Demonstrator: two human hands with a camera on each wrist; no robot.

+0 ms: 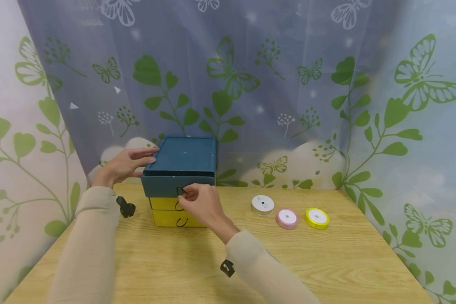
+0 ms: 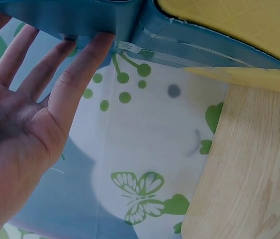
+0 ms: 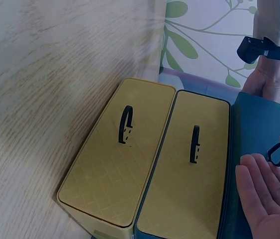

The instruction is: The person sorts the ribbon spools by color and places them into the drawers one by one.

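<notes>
A small drawer cabinet (image 1: pixel 184 154) with a dark blue top stands at the back left of the table. Its blue top drawer (image 1: pixel 159 187) juts out a little past two yellow drawers (image 3: pixel 115 169) below it. My right hand (image 1: pixel 204 203) pinches the thin black handle (image 3: pixel 278 162) of the blue drawer between thumb and fingers. On the cabinet's left side rests my left hand (image 1: pixel 123 166). In the left wrist view its fingers (image 2: pixel 65 79) reach up, spread and nearly straight, to the blue wall. Both yellow drawers sit closed, each with a black loop handle (image 3: pixel 125 124).
Right of the cabinet, three ribbon spools lie on the wooden table (image 1: pixel 289 261): white (image 1: pixel 262 205), pink (image 1: pixel 287 218) and yellow (image 1: pixel 317 218). A patterned curtain (image 1: pixel 273 105) hangs close behind the cabinet. Black wrist devices (image 1: pixel 126 207) are on both arms.
</notes>
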